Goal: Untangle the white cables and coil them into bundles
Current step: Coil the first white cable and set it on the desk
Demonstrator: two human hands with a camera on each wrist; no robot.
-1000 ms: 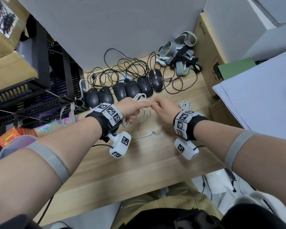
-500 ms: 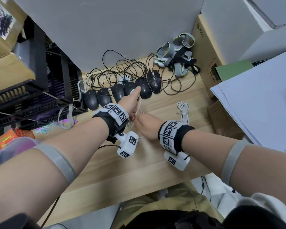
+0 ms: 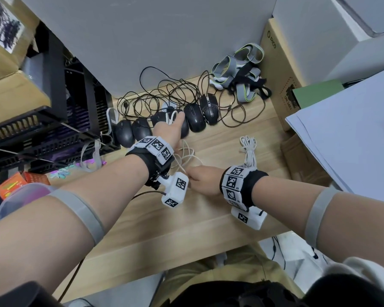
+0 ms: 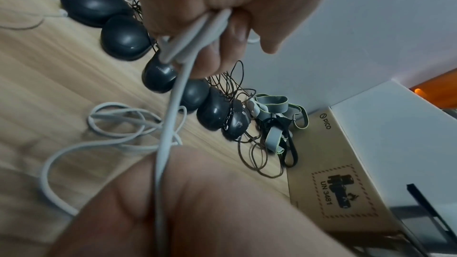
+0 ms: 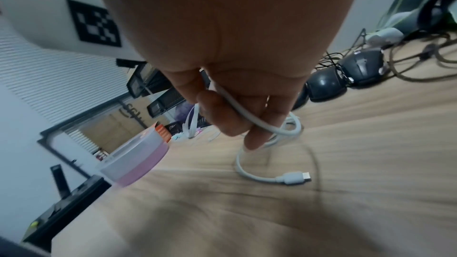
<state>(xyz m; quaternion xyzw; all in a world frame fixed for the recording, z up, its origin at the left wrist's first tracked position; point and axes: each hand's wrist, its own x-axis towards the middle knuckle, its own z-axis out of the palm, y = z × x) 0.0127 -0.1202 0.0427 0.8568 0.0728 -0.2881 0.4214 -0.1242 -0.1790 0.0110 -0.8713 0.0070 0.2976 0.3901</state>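
A white cable (image 3: 187, 155) runs in loose loops over the wooden table (image 3: 142, 218) between my two hands. My left hand (image 3: 175, 120) reaches forward over the row of mice, fingers curled round a few folded strands of the cable (image 4: 215, 24). Nearer to me, my right hand (image 3: 193, 176) grips the same cable (image 5: 247, 113) in curled fingers, close to the left wrist camera. The cable's plug end (image 5: 294, 178) lies free on the table. A second white cable, coiled into a bundle (image 3: 249, 149), lies just beyond my right wrist.
Several black mice (image 3: 195, 117) stand in a row at the back with tangled black cords (image 3: 164, 94). Grey straps (image 3: 242, 69) and a cardboard box (image 3: 277, 69) are at the back right, paper sheets (image 3: 353, 129) right, black racks (image 3: 42, 129) left, a pink tub (image 5: 133, 161) near left.
The hands were pinching the cable together; now the left hand has moved forward over the mice and the right has drawn back toward me, pulling the cable out between them.
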